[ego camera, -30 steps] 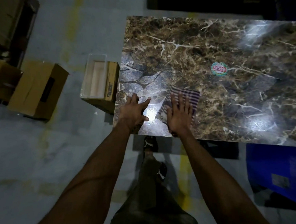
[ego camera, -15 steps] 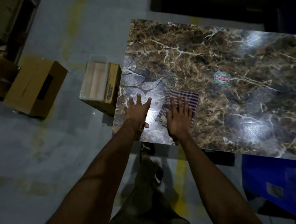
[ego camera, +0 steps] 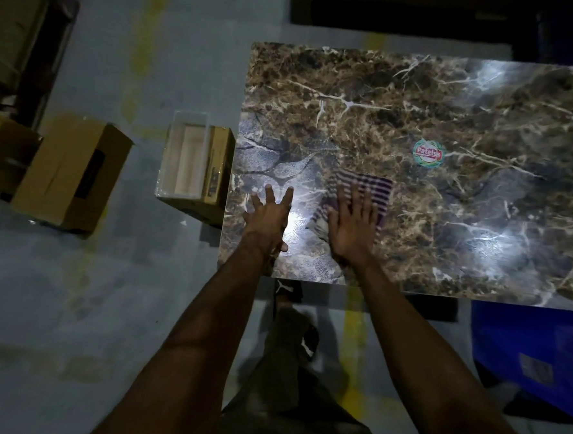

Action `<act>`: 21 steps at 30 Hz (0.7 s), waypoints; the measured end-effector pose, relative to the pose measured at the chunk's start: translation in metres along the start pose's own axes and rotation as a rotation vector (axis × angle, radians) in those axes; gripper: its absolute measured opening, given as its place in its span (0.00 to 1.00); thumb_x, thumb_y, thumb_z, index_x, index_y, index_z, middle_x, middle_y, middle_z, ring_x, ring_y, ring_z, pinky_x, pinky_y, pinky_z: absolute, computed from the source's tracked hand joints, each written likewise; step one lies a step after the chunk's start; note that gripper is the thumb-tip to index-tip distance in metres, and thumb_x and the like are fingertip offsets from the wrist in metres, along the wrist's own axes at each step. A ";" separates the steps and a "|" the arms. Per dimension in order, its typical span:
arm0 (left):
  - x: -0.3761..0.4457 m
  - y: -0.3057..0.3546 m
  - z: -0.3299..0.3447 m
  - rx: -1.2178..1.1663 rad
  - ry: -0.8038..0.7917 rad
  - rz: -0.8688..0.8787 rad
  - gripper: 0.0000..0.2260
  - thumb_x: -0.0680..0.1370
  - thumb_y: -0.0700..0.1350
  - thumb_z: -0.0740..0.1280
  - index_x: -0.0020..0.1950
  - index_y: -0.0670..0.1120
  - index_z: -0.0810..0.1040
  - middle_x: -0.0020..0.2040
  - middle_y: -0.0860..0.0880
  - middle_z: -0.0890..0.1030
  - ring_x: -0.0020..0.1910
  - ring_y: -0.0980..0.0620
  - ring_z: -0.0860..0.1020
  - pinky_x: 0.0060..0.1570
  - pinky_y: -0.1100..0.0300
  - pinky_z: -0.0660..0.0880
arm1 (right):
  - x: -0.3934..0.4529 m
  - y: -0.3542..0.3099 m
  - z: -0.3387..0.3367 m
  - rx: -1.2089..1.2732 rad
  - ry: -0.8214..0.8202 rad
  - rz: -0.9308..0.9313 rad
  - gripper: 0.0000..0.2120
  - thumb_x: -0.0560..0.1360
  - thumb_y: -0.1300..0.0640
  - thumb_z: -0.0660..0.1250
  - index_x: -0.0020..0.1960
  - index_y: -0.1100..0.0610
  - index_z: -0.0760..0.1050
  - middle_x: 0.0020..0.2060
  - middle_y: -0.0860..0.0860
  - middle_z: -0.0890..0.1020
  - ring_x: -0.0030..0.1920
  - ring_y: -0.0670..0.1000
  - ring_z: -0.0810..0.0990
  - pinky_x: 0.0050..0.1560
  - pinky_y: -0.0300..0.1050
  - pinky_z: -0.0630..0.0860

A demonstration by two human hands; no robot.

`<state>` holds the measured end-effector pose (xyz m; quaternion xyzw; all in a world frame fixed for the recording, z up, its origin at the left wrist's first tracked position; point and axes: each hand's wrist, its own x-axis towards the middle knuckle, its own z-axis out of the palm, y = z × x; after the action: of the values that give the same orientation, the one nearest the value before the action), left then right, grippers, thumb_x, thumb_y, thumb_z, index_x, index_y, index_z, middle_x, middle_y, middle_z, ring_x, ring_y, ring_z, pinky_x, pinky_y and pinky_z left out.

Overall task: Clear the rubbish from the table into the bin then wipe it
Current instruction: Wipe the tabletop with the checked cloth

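Note:
A brown marble-patterned table (ego camera: 453,103) fills the upper right. Near its front left corner lies a purple-and-white striped cloth (ego camera: 374,190), and my right hand (ego camera: 353,226) presses flat on it with straight, spread fingers. My left hand (ego camera: 268,215) rests flat on the bare tabletop just left of the cloth, fingers spread, holding nothing. A round green-and-red sticker (ego camera: 429,153) sits on the table beyond the cloth. An open cardboard box with a pale lining (ego camera: 194,164) stands on the floor against the table's left edge.
Two more cardboard boxes (ego camera: 69,173) lie on the grey floor at the left, with dark shelving behind them. A blue crate (ego camera: 535,352) stands under the table's front right. My legs and shoes (ego camera: 287,289) are below the table's near edge.
My right hand has slid the cloth a little farther from the front edge. My left hand also moved slightly forward on the tabletop.

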<state>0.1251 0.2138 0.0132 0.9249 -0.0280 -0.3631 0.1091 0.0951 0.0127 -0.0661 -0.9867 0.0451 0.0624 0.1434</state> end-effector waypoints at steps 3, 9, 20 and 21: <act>0.001 0.001 -0.001 0.036 -0.001 -0.001 0.62 0.65 0.46 0.86 0.85 0.53 0.45 0.83 0.36 0.41 0.79 0.23 0.46 0.71 0.24 0.61 | -0.022 -0.019 0.008 -0.024 -0.092 -0.197 0.29 0.86 0.43 0.46 0.85 0.48 0.46 0.84 0.53 0.47 0.84 0.59 0.43 0.81 0.60 0.45; 0.004 -0.004 -0.003 0.077 0.086 0.011 0.56 0.61 0.51 0.87 0.81 0.54 0.56 0.81 0.35 0.52 0.77 0.24 0.55 0.72 0.28 0.62 | -0.045 0.042 -0.008 -0.029 -0.118 -0.139 0.29 0.85 0.41 0.46 0.85 0.45 0.49 0.84 0.50 0.49 0.84 0.57 0.46 0.80 0.59 0.50; 0.057 0.005 -0.049 0.300 0.110 0.043 0.70 0.58 0.57 0.86 0.84 0.50 0.39 0.83 0.36 0.37 0.78 0.22 0.41 0.73 0.25 0.50 | -0.004 -0.015 0.000 -0.022 -0.088 -0.269 0.28 0.86 0.44 0.49 0.85 0.46 0.48 0.84 0.51 0.49 0.84 0.57 0.46 0.81 0.59 0.49; 0.063 0.006 -0.051 0.263 0.063 0.058 0.71 0.59 0.55 0.87 0.84 0.50 0.37 0.82 0.37 0.34 0.78 0.22 0.40 0.73 0.25 0.50 | -0.010 -0.003 -0.003 -0.022 -0.093 -0.266 0.28 0.86 0.44 0.50 0.85 0.46 0.49 0.84 0.50 0.50 0.84 0.56 0.46 0.81 0.58 0.49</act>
<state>0.2057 0.2088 0.0092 0.9410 -0.0983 -0.3238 -0.0017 0.0854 0.0158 -0.0610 -0.9815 -0.0935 0.0889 0.1413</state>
